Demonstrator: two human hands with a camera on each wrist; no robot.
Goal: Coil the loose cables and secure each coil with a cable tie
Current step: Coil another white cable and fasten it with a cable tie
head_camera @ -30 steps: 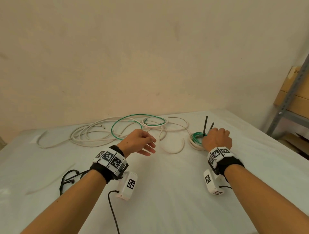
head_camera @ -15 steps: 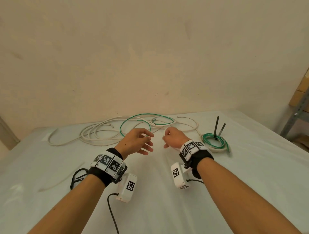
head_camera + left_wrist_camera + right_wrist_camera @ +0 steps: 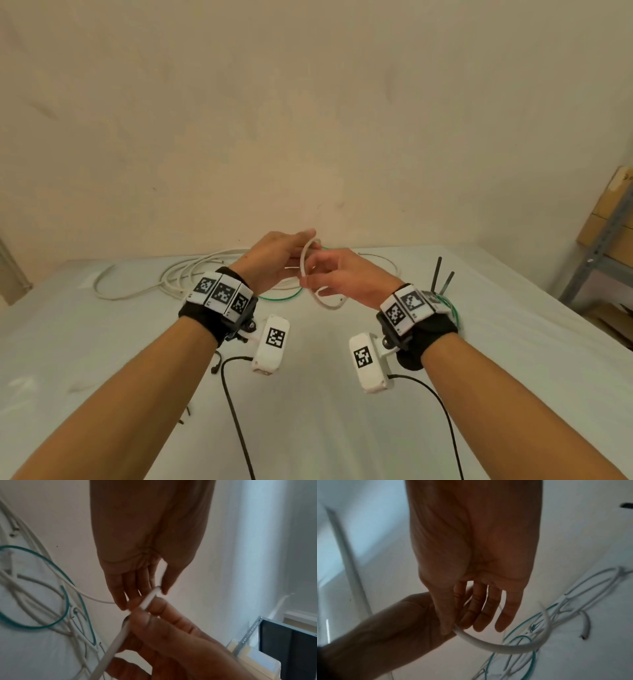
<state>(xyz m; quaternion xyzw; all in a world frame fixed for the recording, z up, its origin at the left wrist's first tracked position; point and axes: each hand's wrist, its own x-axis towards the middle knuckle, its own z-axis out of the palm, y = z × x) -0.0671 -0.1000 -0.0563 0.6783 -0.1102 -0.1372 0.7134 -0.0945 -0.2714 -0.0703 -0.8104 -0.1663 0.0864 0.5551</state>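
Both my hands pinch one short white cable (image 3: 306,261) above the table (image 3: 342,428): left hand (image 3: 274,261) at its top, right hand (image 3: 346,278) lower; loose cables (image 3: 191,274) lie far left.

I see a white-covered table (image 3: 342,411) against a beige wall (image 3: 308,120). Far right, a grey metal shelf rack (image 3: 596,253) holding cardboard boxes (image 3: 613,205). Two thin black cords (image 3: 236,411) trail across the near table.
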